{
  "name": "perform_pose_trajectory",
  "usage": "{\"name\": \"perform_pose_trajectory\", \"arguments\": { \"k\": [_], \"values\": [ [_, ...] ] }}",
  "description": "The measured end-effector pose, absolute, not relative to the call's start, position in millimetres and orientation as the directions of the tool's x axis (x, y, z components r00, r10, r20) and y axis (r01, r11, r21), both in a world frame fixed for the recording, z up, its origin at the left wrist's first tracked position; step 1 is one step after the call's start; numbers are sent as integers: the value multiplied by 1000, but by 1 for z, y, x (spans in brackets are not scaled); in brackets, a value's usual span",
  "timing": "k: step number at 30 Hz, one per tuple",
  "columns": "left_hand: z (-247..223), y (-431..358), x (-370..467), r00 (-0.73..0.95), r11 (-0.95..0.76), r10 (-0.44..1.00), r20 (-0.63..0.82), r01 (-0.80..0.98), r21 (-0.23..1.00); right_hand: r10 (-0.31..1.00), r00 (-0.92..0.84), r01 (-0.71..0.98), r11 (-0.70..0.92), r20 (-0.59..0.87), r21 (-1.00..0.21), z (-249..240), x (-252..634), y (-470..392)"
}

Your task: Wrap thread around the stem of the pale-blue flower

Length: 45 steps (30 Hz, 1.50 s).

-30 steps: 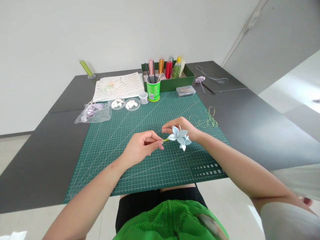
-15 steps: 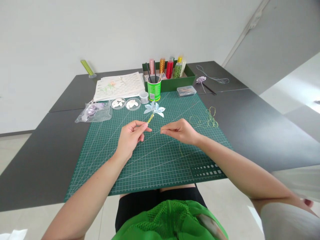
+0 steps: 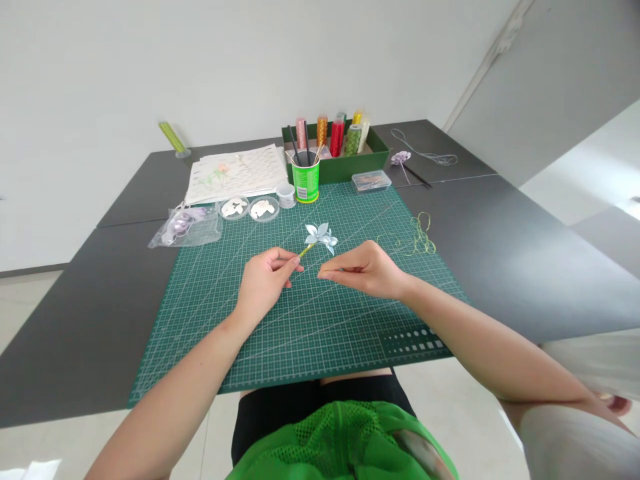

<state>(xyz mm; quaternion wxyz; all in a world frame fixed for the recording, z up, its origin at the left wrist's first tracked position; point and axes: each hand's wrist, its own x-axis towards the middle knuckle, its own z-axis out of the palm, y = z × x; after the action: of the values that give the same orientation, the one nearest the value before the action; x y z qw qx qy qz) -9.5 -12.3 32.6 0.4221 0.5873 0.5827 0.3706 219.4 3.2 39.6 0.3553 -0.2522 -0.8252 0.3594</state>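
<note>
My left hand (image 3: 267,280) pinches the green stem of a pale blue flower (image 3: 318,233), whose petals lean up and to the right over the green cutting mat (image 3: 300,333). Just right of it, my right hand (image 3: 367,270) is closed with thumb and fingertips pressed together; whatever lies between them is too small to make out. A gap separates the two hands. Loose yellow-green thread (image 3: 423,237) lies curled on the mat beyond my right hand.
Behind the mat are a green can (image 3: 306,181) with sticks, a box (image 3: 340,170) of thread spools, and a clear case (image 3: 371,181). Two dishes of white pieces (image 3: 263,209), paper sheets (image 3: 237,175) and a plastic bag (image 3: 187,227) lie left. A purple flower (image 3: 401,158) lies right.
The blue flower has tilted down to the right as my left hand turned its stem. My right hand has shifted slightly down, its fingertips still together.
</note>
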Motion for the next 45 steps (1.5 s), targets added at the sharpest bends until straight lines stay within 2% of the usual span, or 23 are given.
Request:
{"name": "perform_pose_trajectory", "arguments": {
  "k": [6,9,13,19,24,33,41,45],
  "values": [
    [29,-14,-7,109,19,991,-78,467,884,713,-600,81,504,361,-860,47,223,3],
    [28,-18,-4,204,-16,974,-98,491,871,726,-584,57,483,363,-874,50,224,3],
    [31,-26,0,352,-144,933,-74,553,821,732,-569,22,469,375,-883,54,226,5],
    [32,-29,2,474,-296,880,-17,578,761,741,-583,85,464,333,-882,58,233,10],
    [31,-31,3,529,-337,849,-25,576,745,767,-572,150,447,291,-882,54,233,16],
    [36,-36,3,578,-390,816,8,540,746,786,-590,239,389,185,-890,35,235,35],
    [35,-36,0,520,-396,850,89,517,758,785,-607,305,371,121,-877,17,233,43],
    [35,-35,-1,437,-384,885,160,492,781,761,-638,345,418,116,-841,10,236,47]
  ]
}}
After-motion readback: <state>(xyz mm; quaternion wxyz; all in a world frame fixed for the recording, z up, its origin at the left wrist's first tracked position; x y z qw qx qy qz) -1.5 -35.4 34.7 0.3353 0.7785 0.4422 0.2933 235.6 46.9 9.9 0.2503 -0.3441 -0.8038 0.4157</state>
